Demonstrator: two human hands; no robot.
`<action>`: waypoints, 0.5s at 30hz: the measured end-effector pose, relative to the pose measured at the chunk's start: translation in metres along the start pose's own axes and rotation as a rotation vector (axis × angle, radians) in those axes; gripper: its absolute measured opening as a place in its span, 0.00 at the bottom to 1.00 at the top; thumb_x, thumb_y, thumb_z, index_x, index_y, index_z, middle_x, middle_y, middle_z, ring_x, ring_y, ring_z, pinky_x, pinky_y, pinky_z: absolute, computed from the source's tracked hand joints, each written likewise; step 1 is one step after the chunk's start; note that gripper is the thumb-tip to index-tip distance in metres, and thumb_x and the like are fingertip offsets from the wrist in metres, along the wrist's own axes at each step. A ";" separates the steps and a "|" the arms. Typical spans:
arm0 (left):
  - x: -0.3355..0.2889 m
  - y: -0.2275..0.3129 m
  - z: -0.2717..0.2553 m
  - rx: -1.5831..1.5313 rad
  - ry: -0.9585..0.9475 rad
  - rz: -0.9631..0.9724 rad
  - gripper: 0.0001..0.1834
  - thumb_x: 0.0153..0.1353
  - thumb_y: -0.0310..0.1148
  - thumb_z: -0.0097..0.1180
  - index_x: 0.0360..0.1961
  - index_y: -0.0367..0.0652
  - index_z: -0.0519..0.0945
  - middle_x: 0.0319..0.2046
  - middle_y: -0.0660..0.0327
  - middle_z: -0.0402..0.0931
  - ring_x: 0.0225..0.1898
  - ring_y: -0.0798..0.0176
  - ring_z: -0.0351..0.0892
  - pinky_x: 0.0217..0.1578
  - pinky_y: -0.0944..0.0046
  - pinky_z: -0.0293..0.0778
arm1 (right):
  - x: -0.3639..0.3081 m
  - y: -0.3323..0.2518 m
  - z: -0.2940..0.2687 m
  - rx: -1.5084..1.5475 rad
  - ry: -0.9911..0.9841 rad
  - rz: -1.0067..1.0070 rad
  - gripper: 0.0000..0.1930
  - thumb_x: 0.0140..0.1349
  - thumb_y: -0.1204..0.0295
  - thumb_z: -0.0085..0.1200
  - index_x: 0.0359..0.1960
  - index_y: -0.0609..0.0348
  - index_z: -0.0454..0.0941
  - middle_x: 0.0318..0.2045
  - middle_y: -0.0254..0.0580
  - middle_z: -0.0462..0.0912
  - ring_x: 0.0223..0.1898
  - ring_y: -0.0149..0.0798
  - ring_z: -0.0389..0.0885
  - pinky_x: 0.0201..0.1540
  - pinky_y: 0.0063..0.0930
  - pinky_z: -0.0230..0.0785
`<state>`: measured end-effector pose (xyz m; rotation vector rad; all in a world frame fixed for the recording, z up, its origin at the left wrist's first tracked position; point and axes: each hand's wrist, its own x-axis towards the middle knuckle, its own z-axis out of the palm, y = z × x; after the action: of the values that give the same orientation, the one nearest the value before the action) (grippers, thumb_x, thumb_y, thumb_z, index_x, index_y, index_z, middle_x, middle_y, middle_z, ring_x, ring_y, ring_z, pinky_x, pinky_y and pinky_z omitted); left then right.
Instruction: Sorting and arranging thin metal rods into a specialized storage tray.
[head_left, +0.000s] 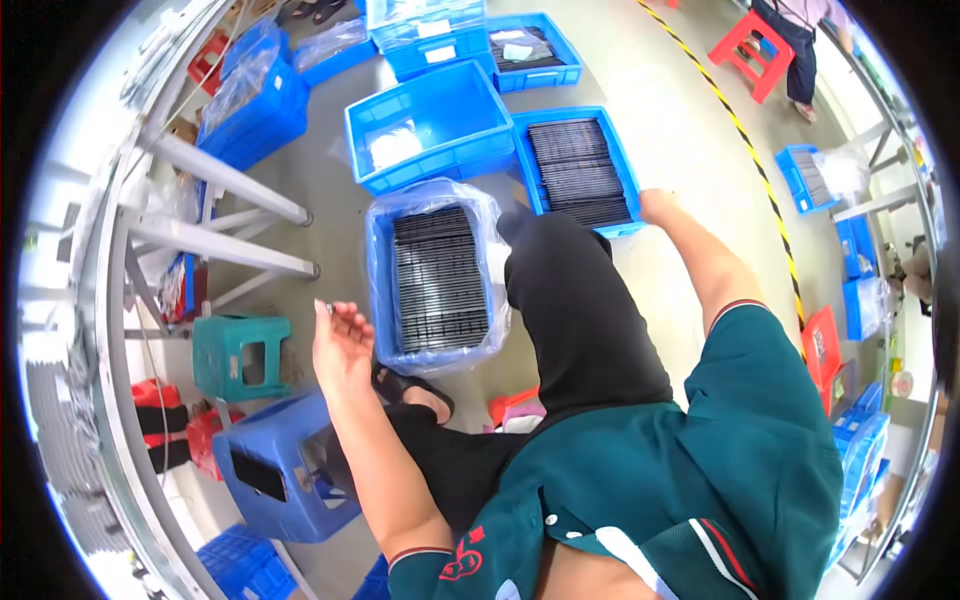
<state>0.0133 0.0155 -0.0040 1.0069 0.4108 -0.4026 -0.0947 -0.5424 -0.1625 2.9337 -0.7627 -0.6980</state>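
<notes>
My left hand (345, 345) is held in the air beside the lined crate, with its fingers loosely bent and apart and nothing in it. That blue crate (384, 330) is lined with a clear plastic bag (500, 215) and holds a stack of thin black slotted parts (440, 280). At the right corner of a second blue crate (630, 180), my right hand (659, 206) is closed on the rim; its fingertips are mostly hidden. Rows of similar black parts (575, 165) fill this crate. My knee stands between the two crates and covers part of the gap.
Farther off is a blue crate (470, 100) with white papers inside, and more blue crates stand behind it. Metal table legs (235, 245), a green stool (215, 355) and a blue stool (290, 500) are on the left. A red stool (755, 55) stands beyond the striped floor tape (745, 130).
</notes>
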 end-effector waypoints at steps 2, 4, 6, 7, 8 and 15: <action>0.006 -0.008 0.003 0.045 0.008 -0.056 0.18 0.61 0.51 0.52 0.27 0.46 0.73 0.29 0.65 0.72 0.30 0.68 0.68 0.32 0.68 0.67 | 0.005 0.004 0.022 0.025 -0.019 0.087 0.12 0.49 0.73 0.50 0.36 0.56 0.80 0.38 0.50 0.81 0.42 0.50 0.80 0.44 0.42 0.73; 0.012 -0.006 0.001 0.095 0.039 -0.072 0.18 0.61 0.51 0.51 0.27 0.46 0.73 0.29 0.65 0.72 0.30 0.68 0.68 0.33 0.67 0.67 | 0.016 -0.025 0.018 0.084 -0.060 0.067 0.12 0.49 0.74 0.49 0.36 0.58 0.80 0.39 0.51 0.81 0.42 0.50 0.80 0.45 0.41 0.73; 0.023 -0.013 0.006 0.090 0.035 -0.095 0.18 0.61 0.51 0.51 0.27 0.47 0.73 0.30 0.65 0.72 0.30 0.67 0.68 0.33 0.67 0.67 | 0.030 -0.030 0.024 0.090 -0.066 0.078 0.13 0.49 0.75 0.50 0.38 0.59 0.78 0.43 0.52 0.79 0.46 0.47 0.78 0.47 0.38 0.72; 0.027 -0.016 0.010 0.099 0.035 -0.089 0.18 0.61 0.51 0.51 0.28 0.47 0.73 0.30 0.65 0.73 0.31 0.67 0.69 0.34 0.66 0.67 | 0.037 -0.033 0.030 0.094 -0.087 0.081 0.13 0.49 0.75 0.50 0.38 0.59 0.78 0.43 0.52 0.79 0.46 0.47 0.78 0.47 0.38 0.72; 0.032 -0.019 0.014 0.110 0.046 -0.103 0.18 0.61 0.51 0.51 0.28 0.47 0.73 0.30 0.65 0.73 0.31 0.67 0.69 0.34 0.66 0.67 | 0.046 -0.038 0.035 0.061 -0.015 0.055 0.13 0.51 0.75 0.50 0.40 0.59 0.77 0.44 0.50 0.77 0.47 0.47 0.77 0.48 0.38 0.71; 0.053 -0.029 0.025 0.112 0.039 -0.125 0.18 0.64 0.49 0.48 0.28 0.45 0.73 0.31 0.65 0.72 0.32 0.67 0.68 0.34 0.66 0.65 | 0.109 -0.057 0.089 -0.105 0.075 -0.068 0.21 0.52 0.73 0.51 0.49 0.64 0.69 0.50 0.52 0.71 0.51 0.46 0.71 0.47 0.35 0.69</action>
<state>0.0480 -0.0272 -0.0396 1.1022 0.4919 -0.5240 -0.0217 -0.5363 -0.2955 2.8839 -0.6039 -0.6090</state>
